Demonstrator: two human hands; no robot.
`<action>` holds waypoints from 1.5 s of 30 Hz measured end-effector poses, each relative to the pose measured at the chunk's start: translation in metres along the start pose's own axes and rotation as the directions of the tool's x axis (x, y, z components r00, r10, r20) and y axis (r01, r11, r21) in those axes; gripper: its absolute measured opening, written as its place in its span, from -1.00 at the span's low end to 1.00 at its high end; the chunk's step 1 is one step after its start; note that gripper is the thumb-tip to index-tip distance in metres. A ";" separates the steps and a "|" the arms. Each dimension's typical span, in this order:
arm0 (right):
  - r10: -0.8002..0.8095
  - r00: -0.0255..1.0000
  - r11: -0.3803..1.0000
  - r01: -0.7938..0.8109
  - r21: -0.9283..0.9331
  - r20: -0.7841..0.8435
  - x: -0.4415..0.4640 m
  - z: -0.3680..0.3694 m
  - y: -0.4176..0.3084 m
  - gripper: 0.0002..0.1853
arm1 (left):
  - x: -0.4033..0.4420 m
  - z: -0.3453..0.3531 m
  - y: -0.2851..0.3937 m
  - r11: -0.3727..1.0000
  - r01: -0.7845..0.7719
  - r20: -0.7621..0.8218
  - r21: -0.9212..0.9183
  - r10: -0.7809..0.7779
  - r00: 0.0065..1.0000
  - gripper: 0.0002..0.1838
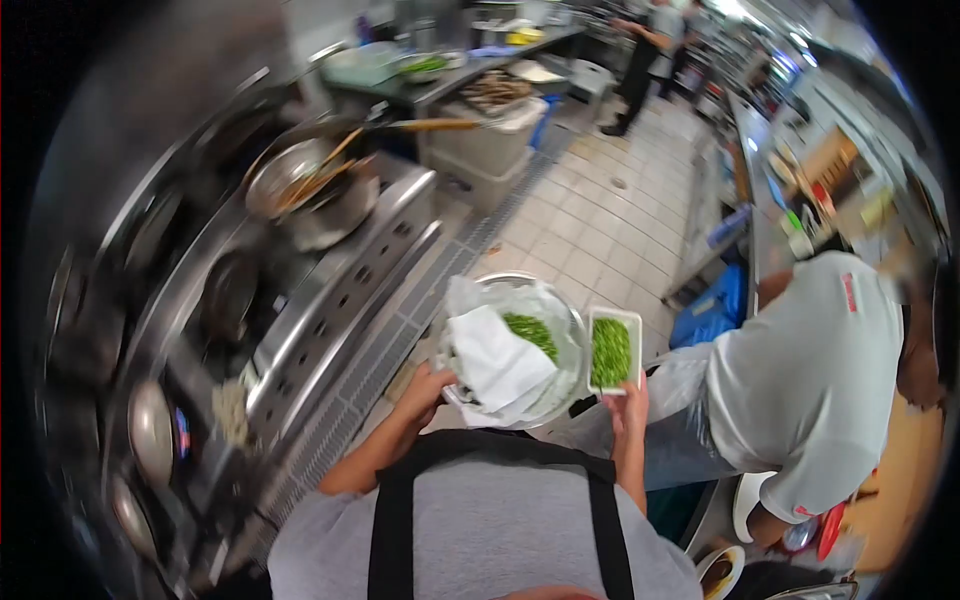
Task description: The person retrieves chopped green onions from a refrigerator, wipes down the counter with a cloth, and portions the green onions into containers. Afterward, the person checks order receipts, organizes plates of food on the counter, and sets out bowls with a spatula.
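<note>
My left hand [428, 388] grips the left edge of a round metal bowl [578, 345] held at waist height. A translucent plastic liner [560, 395] covers the inside of the bowl, and a folded white paper or cloth [492, 362] lies over part of the chopped greens [532, 332] in it. On the other side, my right hand [627, 402] holds the near end of a white rectangular tub [637, 345], its fingers partly hidden. Finely cut greens [611, 352] fill this tub, which is beside the bowl's right rim.
Along the left runs a steel stove [350, 270] with a pot [325, 215] holding long-handled tools. A co-worker in a light shirt [810, 350] bends over the right counter, close to my right arm. Another person [650, 60] stands farther along the tiled aisle [600, 200].
</note>
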State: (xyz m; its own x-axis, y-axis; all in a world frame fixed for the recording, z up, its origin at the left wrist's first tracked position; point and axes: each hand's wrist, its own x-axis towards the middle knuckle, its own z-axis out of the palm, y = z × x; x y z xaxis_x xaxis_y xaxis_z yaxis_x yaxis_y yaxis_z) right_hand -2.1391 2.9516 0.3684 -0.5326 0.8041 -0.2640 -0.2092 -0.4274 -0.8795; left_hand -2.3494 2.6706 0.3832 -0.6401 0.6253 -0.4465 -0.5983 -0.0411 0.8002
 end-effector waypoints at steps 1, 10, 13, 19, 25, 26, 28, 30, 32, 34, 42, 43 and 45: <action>-0.044 0.998 0.999 0.045 0.024 -0.036 0.025 0.015 -0.006 -0.42 | 0.017 0.004 0.010 1.000 -0.031 -0.009 -0.006 0.031 0.999 -0.56; -0.215 0.946 0.940 0.268 0.210 -0.243 0.274 0.090 -0.053 -0.39 | 0.252 0.028 0.104 1.000 0.013 -0.160 0.007 -0.012 0.987 -0.51; -0.226 0.914 0.938 0.298 0.179 -0.338 0.318 0.078 -0.081 -0.43 | 0.322 0.076 0.146 0.995 0.034 -0.051 0.094 -0.030 0.998 -0.50; -0.266 0.822 0.947 0.321 0.025 -0.504 0.421 0.038 -0.142 -0.57 | 0.481 0.208 0.196 0.999 -0.033 0.201 -0.017 0.036 0.979 -0.50; -0.310 0.766 0.950 0.271 -0.155 -0.564 0.532 -0.028 -0.213 -0.58 | 0.623 0.324 0.208 0.998 0.020 0.279 0.061 -0.036 0.960 -0.50; -0.300 0.755 0.954 0.251 -0.166 -0.582 0.551 -0.033 -0.229 -0.58 | 0.640 0.338 0.207 0.997 0.039 0.270 0.068 -0.056 0.961 -0.49; -0.345 0.767 0.934 0.223 -0.278 -0.541 0.593 -0.055 -0.259 -0.59 | 0.678 0.369 0.214 0.998 0.030 0.278 0.053 -0.044 0.960 -0.47; -0.345 0.778 0.924 0.183 -0.336 -0.525 0.641 -0.062 -0.290 -0.61 | 0.715 0.399 0.221 0.997 0.022 0.237 0.067 -0.038 0.971 -0.46; -0.415 0.754 0.899 0.257 -0.354 -0.508 0.702 -0.081 -0.304 -0.62 | 0.762 0.419 0.226 0.993 0.053 0.223 0.103 -0.075 0.972 -0.46; -0.365 0.795 0.905 0.181 -0.384 -0.484 0.742 -0.094 -0.344 -0.63 | 0.784 0.460 0.238 0.995 0.022 0.175 0.101 -0.040 0.984 -0.47; -0.393 0.685 0.918 0.251 -0.307 -0.614 0.922 -0.166 -0.472 -0.62 | 0.982 0.632 0.264 0.976 -0.033 0.284 0.214 -0.030 0.958 -0.45; -0.438 0.630 0.899 0.298 -0.322 -0.641 0.944 -0.188 -0.483 -0.61 | 1.006 0.662 0.264 0.977 -0.036 0.344 0.209 -0.039 0.938 -0.43; -0.454 0.597 0.891 0.292 -0.348 -0.661 0.967 -0.227 -0.515 -0.60 | 1.031 0.735 0.274 0.968 0.001 0.429 0.253 -0.113 0.896 -0.38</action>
State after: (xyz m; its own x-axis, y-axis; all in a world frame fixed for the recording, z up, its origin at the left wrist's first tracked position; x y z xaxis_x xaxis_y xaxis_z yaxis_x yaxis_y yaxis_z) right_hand -2.3603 4.0432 0.4756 0.3195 0.9474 -0.0199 -0.0568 -0.0018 -0.9984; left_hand -2.8186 3.8771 0.4365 -0.2988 0.8995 -0.3187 -0.4578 0.1579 0.8749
